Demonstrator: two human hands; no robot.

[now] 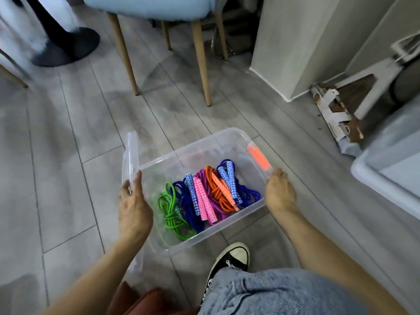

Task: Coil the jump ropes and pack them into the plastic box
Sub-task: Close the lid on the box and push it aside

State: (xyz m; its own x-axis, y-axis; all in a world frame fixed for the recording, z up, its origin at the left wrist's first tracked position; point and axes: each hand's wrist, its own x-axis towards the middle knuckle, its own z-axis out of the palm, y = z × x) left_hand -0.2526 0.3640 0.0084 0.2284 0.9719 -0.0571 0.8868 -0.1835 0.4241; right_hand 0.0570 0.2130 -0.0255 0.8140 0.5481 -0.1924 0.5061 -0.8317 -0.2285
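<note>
The plastic box (229,142) sits on the grey plank floor (68,155), directly ahead of a black-and-white sneaker (231,258) and a denim-clad knee (272,292). The box is clear and open at the top.

Contents of the box: five coiled jump ropes lie side by side on its bottom. From the left wall to the right wall they are the green rope (172,212), a dark blue rope (186,201), the pink rope (204,201), the orange rope (218,192) and a second blue rope (238,189). The patterned handles lie on top of the coils.

The left hand (134,201) grips the left rim of the box, with the thumb laid along a clear latch (133,153) that stands up from that rim. The right hand (280,189) is at the right rim, fingers curled down over the edge, touching the near end of the orange latch (259,159).

Beyond the far edge of the box stand the wooden legs of a light blue chair (147,5). A flattened cardboard package (334,117) lies on the floor to the far right, beside a pale cabinet (295,42).
</note>
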